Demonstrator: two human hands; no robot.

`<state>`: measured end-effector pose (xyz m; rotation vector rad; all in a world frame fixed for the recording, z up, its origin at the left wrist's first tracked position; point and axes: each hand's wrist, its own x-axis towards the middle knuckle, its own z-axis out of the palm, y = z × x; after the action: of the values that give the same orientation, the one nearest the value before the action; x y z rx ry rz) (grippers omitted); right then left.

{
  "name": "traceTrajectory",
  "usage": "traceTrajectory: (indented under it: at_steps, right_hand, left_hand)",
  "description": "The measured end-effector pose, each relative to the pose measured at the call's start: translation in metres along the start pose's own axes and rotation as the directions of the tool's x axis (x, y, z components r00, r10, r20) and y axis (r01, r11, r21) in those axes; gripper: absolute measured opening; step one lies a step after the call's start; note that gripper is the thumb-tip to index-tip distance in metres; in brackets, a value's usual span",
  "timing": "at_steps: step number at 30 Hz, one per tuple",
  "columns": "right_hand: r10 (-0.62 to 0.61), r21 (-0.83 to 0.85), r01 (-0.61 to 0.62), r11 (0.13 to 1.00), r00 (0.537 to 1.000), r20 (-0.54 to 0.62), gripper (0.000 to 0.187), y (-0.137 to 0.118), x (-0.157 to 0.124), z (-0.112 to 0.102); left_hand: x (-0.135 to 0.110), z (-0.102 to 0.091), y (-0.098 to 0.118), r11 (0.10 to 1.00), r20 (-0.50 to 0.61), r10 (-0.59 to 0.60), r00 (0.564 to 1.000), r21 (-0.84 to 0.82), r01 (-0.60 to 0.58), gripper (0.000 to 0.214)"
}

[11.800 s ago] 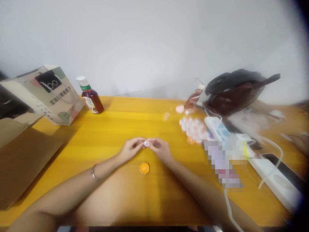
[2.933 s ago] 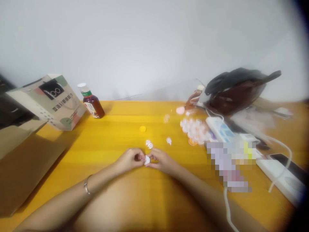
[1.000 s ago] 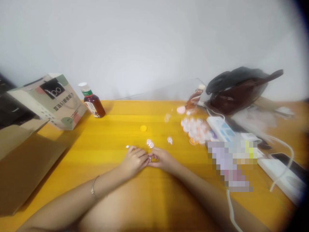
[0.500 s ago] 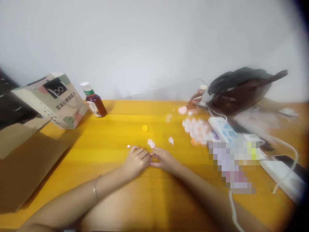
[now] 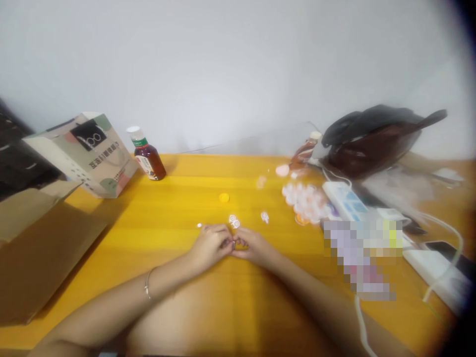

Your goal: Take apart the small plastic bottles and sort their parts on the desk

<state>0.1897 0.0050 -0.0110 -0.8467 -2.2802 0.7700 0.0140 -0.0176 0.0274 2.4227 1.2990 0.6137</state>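
Note:
Over the middle of the table, my left hand (image 5: 211,249) and my right hand (image 5: 256,248) meet at the fingertips. Both have curled, closed fingers pinching around a tiny dark-and-pale piece (image 5: 234,245); its kind is too small to make out. Just beyond the fingers lie white gear-shaped pieces (image 5: 234,221). A small white dot-like piece (image 5: 199,225) rests near my left knuckles. Farther off sits a round yellow disc (image 5: 223,198), and to the right another white cut-out piece (image 5: 264,217).
Several pale round pieces (image 5: 305,201) cluster at the right, by a power strip (image 5: 345,199) with cables. Behind are a brown bag (image 5: 375,148) and a bottle (image 5: 303,152). At left stand a dark-red bottle (image 5: 150,161), a paper bag (image 5: 100,158) and a cardboard box (image 5: 48,258).
My left fingers have turned slightly, and a bit more of the tiny piece shows between the fingertips. The whole view has shifted a little; the table things lie as before.

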Motion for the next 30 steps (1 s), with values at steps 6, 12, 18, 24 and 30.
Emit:
traceTrajectory:
  at_steps: [6,12,18,24,30]
  right_hand:
    - [0.028,0.0,-0.028,1.0,1.0,0.014,0.018,-0.006,-0.001,-0.005]
    - [0.041,0.006,-0.041,0.999,0.999,0.014,0.018,-0.01,-0.001,-0.007]
    - [0.047,0.001,-0.047,0.999,0.999,0.018,0.016,-0.007,-0.001,-0.005]
    - [0.041,0.02,-0.041,0.999,0.999,0.014,0.017,-0.008,-0.001,-0.006]
    - [0.027,0.022,-0.027,0.999,1.0,0.006,0.016,-0.007,-0.001,-0.005]
  left_hand:
    - [-0.011,-0.04,-0.042,0.99,-0.098,0.111,0.989,0.092,-0.102,0.014]
    - [-0.043,-0.052,-0.091,0.89,-0.194,0.153,0.969,0.453,-0.05,0.017]
    - [-0.047,-0.044,-0.093,0.863,-0.186,0.208,0.96,0.497,-0.09,0.019]
    - [-0.048,-0.042,-0.09,0.862,-0.168,0.242,0.956,0.489,-0.132,0.019]
    - [-0.042,-0.031,-0.072,0.92,-0.207,0.245,0.947,0.358,-0.16,0.016]
